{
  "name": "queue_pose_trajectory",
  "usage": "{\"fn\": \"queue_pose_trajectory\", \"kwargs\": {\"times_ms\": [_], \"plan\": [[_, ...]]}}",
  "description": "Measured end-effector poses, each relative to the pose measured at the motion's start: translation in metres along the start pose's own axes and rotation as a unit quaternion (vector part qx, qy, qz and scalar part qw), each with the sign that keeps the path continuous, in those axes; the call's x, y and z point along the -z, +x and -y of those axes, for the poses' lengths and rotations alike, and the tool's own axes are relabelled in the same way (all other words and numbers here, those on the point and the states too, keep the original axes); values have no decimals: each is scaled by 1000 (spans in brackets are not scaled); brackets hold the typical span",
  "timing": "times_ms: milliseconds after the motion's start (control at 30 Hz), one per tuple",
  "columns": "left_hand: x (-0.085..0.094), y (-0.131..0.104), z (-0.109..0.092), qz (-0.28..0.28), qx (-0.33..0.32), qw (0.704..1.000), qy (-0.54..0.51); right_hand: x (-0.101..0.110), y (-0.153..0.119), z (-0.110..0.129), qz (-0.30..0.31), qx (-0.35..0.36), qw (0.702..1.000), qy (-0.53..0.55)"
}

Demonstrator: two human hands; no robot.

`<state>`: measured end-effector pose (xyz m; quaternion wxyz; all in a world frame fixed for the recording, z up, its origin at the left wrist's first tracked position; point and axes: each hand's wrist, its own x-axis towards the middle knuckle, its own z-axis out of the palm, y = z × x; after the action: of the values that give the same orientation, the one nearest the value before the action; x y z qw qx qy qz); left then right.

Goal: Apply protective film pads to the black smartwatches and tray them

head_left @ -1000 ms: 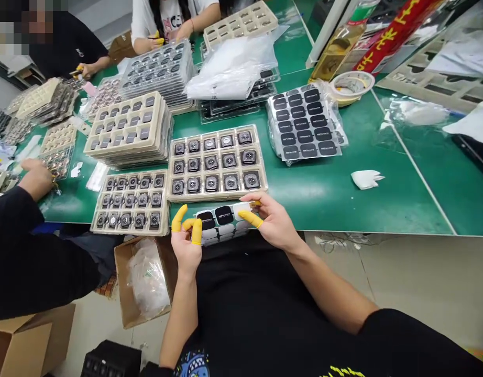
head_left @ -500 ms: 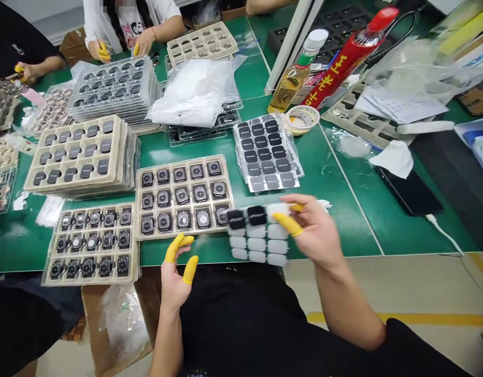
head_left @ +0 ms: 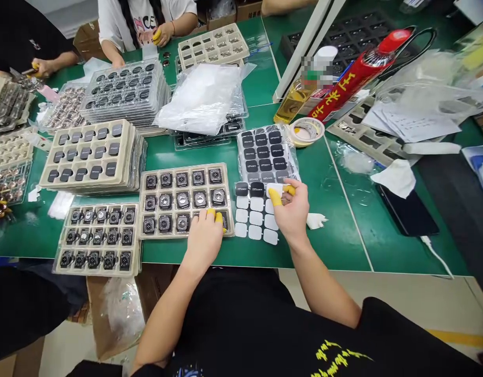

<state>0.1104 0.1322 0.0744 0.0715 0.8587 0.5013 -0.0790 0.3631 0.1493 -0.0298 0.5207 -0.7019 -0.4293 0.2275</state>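
Note:
My left hand (head_left: 205,235), in yellow finger cots, bends over the front right corner of a beige tray (head_left: 171,236) of black watch cases. Its fingers are closed about a black watch case (head_left: 226,218) in the corner compartment; the hand covers most of the grip. Pinched at its upper right part by my right hand (head_left: 291,207) is a sticker sheet (head_left: 255,218) with two black stickers and several white backing patches. That sheet is close to the tray's right side. Behind it lies a stack of sheets with black stickers (head_left: 263,152).
To the left stand another watch-case tray (head_left: 97,248) and a stacked pile of trays (head_left: 88,179). A tape roll (head_left: 306,131), an oil bottle (head_left: 292,102), a red bottle (head_left: 355,70) and a phone (head_left: 406,207) are on the right. Co-workers sit across the table.
My left hand has moved right and forward from below the tray onto its front right corner, its open fingers closing. My right hand has brought the sticker sheet slightly back, over the table.

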Motion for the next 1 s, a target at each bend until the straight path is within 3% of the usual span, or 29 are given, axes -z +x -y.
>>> {"fn": "queue_pose_trajectory", "kwargs": {"times_ms": [167,333,500,567,633,700,767,833,867,933,1000], "plan": [[7,9,0,23,3,1000,-21,-2,-2,-9,22,28,997,-65],[-2,12,12,-1,-1,994,-109,-4,-2,-4,60,76,989,-109],[-20,-1,30,-85,-26,961,-261,-1,0,1,70,109,982,-139],[-25,-15,35,-135,-13,924,-356,1,-2,3,60,114,980,-151],[-28,-35,38,-165,30,868,-467,4,-9,10,33,134,979,-151],[-34,-58,36,-169,80,787,-588,8,-25,23,19,177,978,-112],[-43,-81,28,-155,109,680,-709,12,-49,40,55,222,973,-33],[-56,-99,14,-149,116,585,-788,15,-78,56,135,239,960,56],[-63,-107,6,-152,117,562,-804,15,-93,61,188,229,950,97],[-75,-117,-10,-161,119,546,-813,15,-121,66,322,167,914,180],[-83,-126,-22,-161,116,545,-815,14,-142,63,449,96,855,240]]}}
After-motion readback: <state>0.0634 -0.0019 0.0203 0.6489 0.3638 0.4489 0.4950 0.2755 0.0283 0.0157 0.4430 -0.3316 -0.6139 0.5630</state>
